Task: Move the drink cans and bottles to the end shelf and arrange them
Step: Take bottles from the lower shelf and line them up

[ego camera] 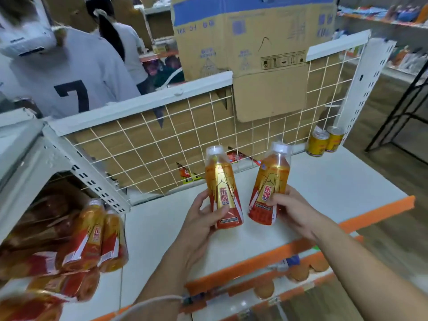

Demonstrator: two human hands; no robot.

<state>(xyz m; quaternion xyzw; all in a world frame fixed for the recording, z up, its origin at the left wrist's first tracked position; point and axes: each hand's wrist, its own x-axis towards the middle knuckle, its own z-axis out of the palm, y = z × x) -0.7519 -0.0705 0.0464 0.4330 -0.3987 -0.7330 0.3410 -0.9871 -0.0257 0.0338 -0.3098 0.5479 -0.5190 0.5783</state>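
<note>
Each hand's grip is closed round a bottle's lower body: left hand [199, 218], left bottle [222, 188]; right hand [287, 207], right bottle [268, 184], both above the shelf [335, 181]. Full, rigid, probably slick-labelled; mid-body holds suit.

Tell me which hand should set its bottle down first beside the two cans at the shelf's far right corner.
Right, probably. The right hand holds its bottle nearer the two cans, with bare shelf between; the left hand would have to cross it.

A single head-worn wide-angle view looks forward and down, close over the white shelf [324, 181].
</note>
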